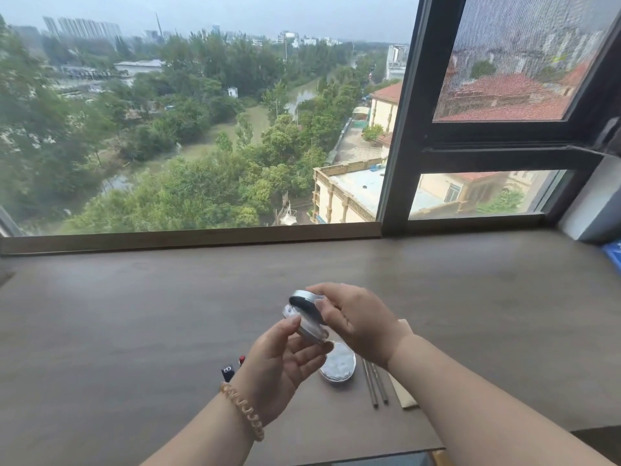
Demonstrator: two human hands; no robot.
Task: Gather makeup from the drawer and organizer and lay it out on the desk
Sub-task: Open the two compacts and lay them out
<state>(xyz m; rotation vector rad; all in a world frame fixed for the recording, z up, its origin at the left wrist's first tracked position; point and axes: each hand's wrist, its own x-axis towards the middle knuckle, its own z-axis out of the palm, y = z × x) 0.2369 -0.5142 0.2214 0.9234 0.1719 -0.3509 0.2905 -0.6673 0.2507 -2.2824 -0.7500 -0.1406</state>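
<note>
Nearest the camera, the left hand point(285, 361), with a beaded amber bracelet point(243, 410) at its wrist, cups the underside of a round silver-rimmed compact with a dark inner face point(307, 316), thumb pressed on its near edge. The right hand point(356, 321) pinches the far rim from above, so both hands grasp the one case, held tilted in the air above the brown wooden desk point(134, 314).

It looks small and light, a stiff shell of smooth metal or plastic, likely slick under the fingers. If it hinges and carries a mirror or pressed powder, a drop could crack it; taking it by the rim on opposite sides, as here, seems safest.

On the desk just beyond the left wrist lie a black lipstick tube point(228, 372) and a red-tipped lipstick point(241, 360). Under the hands rests a round clear-lidded case with pale contents point(337, 366); beside it lie two thin grey sticks point(374, 385) on a tan paper sleeve point(401, 393).

Beyond stands the dark-framed window point(396, 129).
</note>
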